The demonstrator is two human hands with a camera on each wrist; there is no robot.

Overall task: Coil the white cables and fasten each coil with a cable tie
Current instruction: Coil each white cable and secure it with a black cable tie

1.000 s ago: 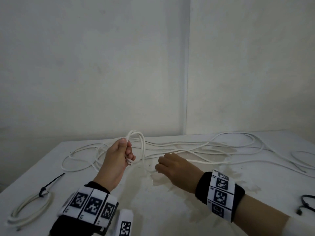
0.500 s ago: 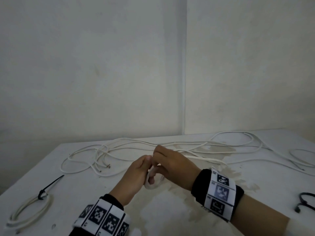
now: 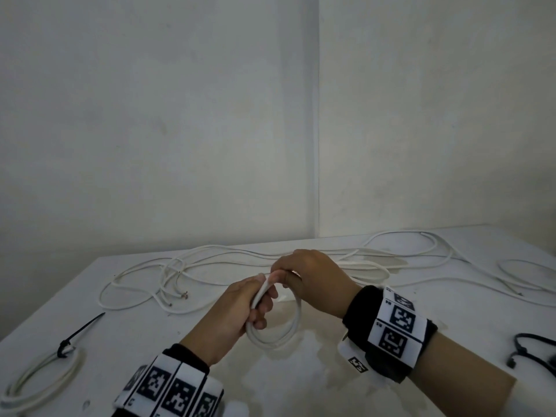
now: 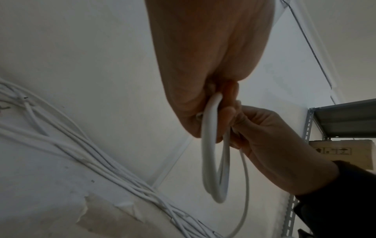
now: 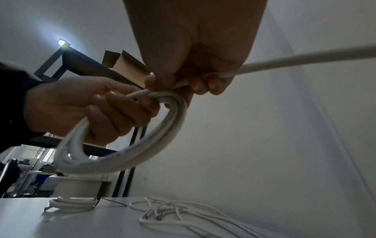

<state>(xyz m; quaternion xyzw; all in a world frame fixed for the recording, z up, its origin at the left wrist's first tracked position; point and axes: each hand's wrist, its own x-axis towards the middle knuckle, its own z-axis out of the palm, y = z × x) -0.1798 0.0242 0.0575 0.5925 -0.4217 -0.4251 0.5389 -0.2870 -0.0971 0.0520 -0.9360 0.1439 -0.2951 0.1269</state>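
My left hand [image 3: 255,302] grips a small coil of white cable [image 3: 288,329] above the table's middle, its fingers curled round the bundled loops [image 5: 122,157]. My right hand [image 3: 296,273] meets it from the right, its fingers curled round the cable's free run [image 5: 284,60], which leads off to the right. In the left wrist view the coil [image 4: 213,161] hangs below both hands. More loose white cable [image 3: 210,266] sprawls across the far half of the table. At the left edge lies a coil [image 3: 39,383] fastened with a black cable tie [image 3: 75,338].
The white table [image 3: 301,386] stands in a corner of two white walls. A black cord or tie [image 3: 529,350] lies at the right edge. Bare cable ends [image 3: 180,296] lie left of my hands. A metal shelf [image 4: 341,119] with a cardboard box stands off the table.
The two hands came together from apart. The loops in my left hand dropped from a raised position to a lower, nearer one, and the coil now hangs wider below the hands.
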